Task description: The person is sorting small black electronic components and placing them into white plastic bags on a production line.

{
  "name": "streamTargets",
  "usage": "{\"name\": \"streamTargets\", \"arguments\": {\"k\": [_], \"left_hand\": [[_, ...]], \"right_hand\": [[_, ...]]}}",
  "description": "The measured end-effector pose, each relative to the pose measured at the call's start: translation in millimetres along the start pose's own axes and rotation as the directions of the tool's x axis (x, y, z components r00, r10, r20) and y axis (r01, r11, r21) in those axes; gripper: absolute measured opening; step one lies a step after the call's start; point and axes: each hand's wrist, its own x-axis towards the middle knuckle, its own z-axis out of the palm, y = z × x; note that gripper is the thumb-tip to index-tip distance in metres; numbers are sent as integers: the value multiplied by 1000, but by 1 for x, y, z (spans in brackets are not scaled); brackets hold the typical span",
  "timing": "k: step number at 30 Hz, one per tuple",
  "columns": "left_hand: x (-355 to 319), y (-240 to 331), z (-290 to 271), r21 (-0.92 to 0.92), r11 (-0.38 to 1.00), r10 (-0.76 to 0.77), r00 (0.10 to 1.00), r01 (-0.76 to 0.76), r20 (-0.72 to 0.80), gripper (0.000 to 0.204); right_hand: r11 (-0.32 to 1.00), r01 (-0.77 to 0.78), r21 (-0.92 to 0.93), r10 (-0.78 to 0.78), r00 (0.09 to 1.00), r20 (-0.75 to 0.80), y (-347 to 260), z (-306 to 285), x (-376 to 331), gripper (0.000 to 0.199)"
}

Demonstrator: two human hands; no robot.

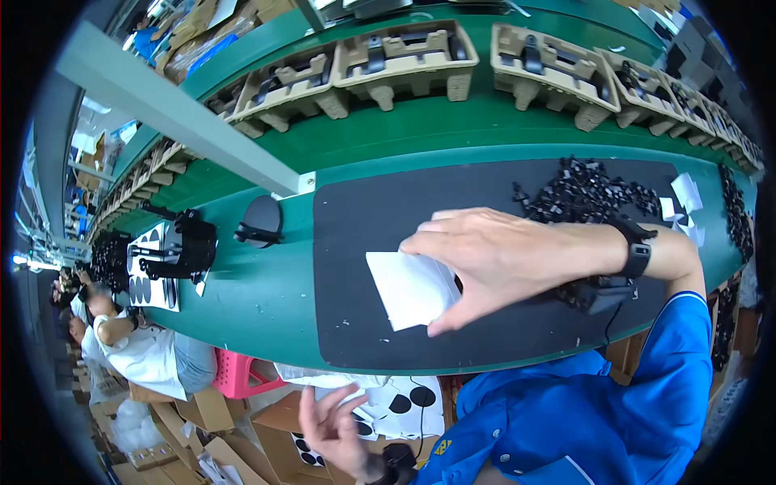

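My right hand reaches in from the right over the dark grey mat. Its thumb and fingers grip a small white paper sheet on opposite sides. A dark edge shows beside the sheet under the palm; I cannot make out what it belongs to. My left hand hangs below the table's front edge, fingers spread and loosely bent, with nothing in them. Behind it are white sheets with black discs. A heap of small black parts lies beyond my right forearm, and more black parts sit on its near side.
Moulded pulp trays holding black parts line the back shelf. A grey post rises at the left. On the green table are a black oval piece and black assemblies. Another person sits near a pink stool.
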Motion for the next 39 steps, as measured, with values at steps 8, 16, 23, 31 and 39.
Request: {"name": "streamTargets", "arguments": {"k": [8, 16, 23, 31, 39], "left_hand": [[-29, 45, 228, -507, 641, -91, 713, 576, 695, 94], [-98, 101, 377, -481, 463, -76, 574, 744, 815, 63], [-141, 141, 478, -462, 565, 65, 521, 683, 851, 77], [-127, 124, 528, -175, 757, -198, 477, 629, 856, 50], [-119, 110, 531, 0, 905, -188, 399, 425, 898, 43]], "right_hand": [[569, -398, -720, -84, 842, -532, -55, -9, -163, 38], [703, -484, -520, 1, 732, -681, -58, -61, -336, 43], [718, -538, -441, -133, 516, -846, -14, -96, -430, 25], [859, -403, -316, 72, 705, -705, 10, -121, -479, 35], [855, -425, -297, 143, 744, -652, 52, -133, -465, 69]]}}
